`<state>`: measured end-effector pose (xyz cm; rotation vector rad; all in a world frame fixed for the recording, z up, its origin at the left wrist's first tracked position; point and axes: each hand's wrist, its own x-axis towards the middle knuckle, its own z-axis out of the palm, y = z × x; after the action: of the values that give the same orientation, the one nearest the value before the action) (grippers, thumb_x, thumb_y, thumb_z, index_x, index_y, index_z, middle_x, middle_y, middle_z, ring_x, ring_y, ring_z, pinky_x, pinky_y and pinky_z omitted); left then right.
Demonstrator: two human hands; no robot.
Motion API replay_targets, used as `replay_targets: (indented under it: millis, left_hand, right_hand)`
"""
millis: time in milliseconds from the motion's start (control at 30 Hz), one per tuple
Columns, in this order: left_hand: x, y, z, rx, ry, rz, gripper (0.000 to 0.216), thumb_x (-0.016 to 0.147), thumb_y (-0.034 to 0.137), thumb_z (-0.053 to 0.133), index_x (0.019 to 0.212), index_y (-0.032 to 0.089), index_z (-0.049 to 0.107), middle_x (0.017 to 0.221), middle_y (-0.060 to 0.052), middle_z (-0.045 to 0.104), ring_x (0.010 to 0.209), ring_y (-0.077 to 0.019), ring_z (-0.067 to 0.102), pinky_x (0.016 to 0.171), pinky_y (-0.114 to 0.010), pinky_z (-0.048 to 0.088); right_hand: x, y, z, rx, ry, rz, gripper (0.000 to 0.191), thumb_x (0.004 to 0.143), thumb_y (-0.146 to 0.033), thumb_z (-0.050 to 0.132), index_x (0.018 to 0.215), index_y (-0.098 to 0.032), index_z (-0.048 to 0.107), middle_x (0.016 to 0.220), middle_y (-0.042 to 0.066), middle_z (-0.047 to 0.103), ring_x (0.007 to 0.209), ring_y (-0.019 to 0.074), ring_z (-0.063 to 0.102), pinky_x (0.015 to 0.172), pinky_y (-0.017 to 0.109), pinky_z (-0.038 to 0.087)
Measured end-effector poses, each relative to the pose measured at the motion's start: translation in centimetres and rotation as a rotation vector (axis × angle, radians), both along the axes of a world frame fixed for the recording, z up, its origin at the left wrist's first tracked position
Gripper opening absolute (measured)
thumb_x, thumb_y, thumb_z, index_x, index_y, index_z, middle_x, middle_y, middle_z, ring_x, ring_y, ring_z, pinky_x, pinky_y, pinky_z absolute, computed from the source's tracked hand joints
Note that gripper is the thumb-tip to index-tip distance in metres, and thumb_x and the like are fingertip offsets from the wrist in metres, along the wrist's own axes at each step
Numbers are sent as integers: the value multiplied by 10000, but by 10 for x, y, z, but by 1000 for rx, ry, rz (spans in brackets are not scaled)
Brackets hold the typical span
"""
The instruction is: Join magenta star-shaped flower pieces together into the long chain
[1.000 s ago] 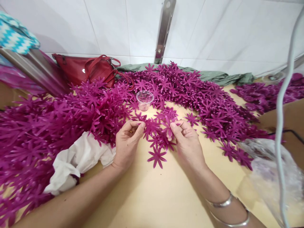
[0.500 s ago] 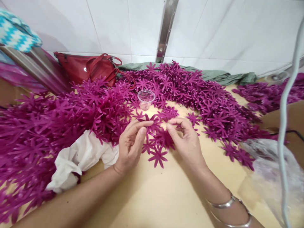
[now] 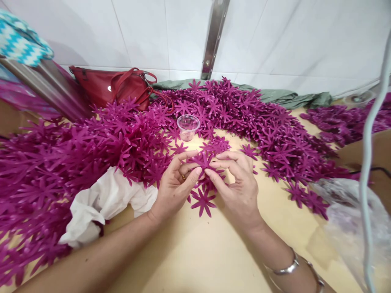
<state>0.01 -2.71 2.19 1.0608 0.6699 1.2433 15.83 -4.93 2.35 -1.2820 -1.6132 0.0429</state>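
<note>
My left hand [image 3: 175,185] and my right hand [image 3: 238,185] meet at the middle of a beige table [image 3: 195,252]. Both pinch the same magenta star-shaped flower cutout [image 3: 203,159] between thumbs and fingertips. A ring shows on a left finger. Below the hands one loose flower cutout [image 3: 202,201] lies flat on the table. Two bangles [image 3: 293,268] circle my right wrist. A small clear plastic cup [image 3: 187,127] stands just beyond the hands.
A thick arc of magenta flower cutouts [image 3: 91,146] heaps around the hands from left to far right. White crumpled cloth [image 3: 100,203] lies at the left. A red handbag [image 3: 116,87] and green cloth [image 3: 284,97] sit by the tiled wall. A clear plastic bag [image 3: 351,228] lies right.
My hands moved together: they were apart, each at a flower edge, and now their fingertips touch over one cutout held up between them.
</note>
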Motion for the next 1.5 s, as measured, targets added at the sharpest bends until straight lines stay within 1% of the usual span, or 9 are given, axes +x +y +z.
replay_targets:
  millis: [333,500,600,733,833,933,1133,1333,1500]
  left_hand:
    - [0,2,-5,-84,-12,-33,347,860,346,821,1163,216,712,832,-4,765,763,-134,722,789,-253,600]
    - [0,7,-7,-101,-2,43,309,825,359,850,1043,177,728,725,26,715,662,-97,670,658,-192,565]
    - [-2,10,-9,-89,3,118,315,833,369,842,1049,178,715,738,38,688,628,-67,617,604,-161,526]
    - [-3,12,-12,-75,0,193,355,860,393,813,1125,202,675,767,35,670,623,-76,605,567,-174,514]
    - [-3,13,-13,-65,-6,233,352,872,384,801,1144,207,665,813,19,685,665,-87,630,598,-183,532]
    - [-4,13,-13,-36,-15,256,324,888,363,788,1146,211,665,877,6,704,737,-92,657,670,-186,559]
    - [-4,10,-10,48,-4,296,274,924,332,753,1154,217,658,970,-18,720,825,-103,680,762,-196,586]
    - [-4,4,-9,176,57,321,211,962,282,706,1161,225,665,962,-24,707,877,-106,672,794,-178,560]
    - [-4,6,-10,177,62,307,217,976,275,683,1185,224,657,983,-34,715,870,-110,678,790,-187,570]
  right_hand:
    - [1,0,2,-72,137,81,102,956,-212,680,875,-267,709,965,28,711,991,237,642,937,431,477]
    - [3,3,-2,-279,594,154,105,942,-293,719,858,-242,682,858,-1,671,792,164,605,744,297,490]
    - [5,10,-5,-312,932,192,139,888,-316,786,860,-242,671,756,-48,605,674,112,535,646,228,461]
    - [9,17,-5,-348,1290,262,197,817,-323,846,933,-257,701,919,-19,735,830,145,679,811,286,578]
    - [11,19,-1,-383,1444,285,241,863,-475,788,843,-256,688,1010,23,787,1025,221,736,945,397,610]
    - [11,20,1,-431,1440,319,332,875,-590,743,879,-261,702,1069,34,796,1098,239,729,966,425,613]
    - [10,18,-6,-476,1261,203,319,706,-340,936,906,-234,712,755,-42,722,726,139,670,747,284,577]
    - [5,15,-3,-481,1217,159,339,711,-393,926,910,-216,716,728,-24,716,643,132,628,654,276,545]
    - [4,11,-4,-497,1195,210,337,816,-427,859,752,-224,597,586,-75,543,515,88,439,525,219,411]
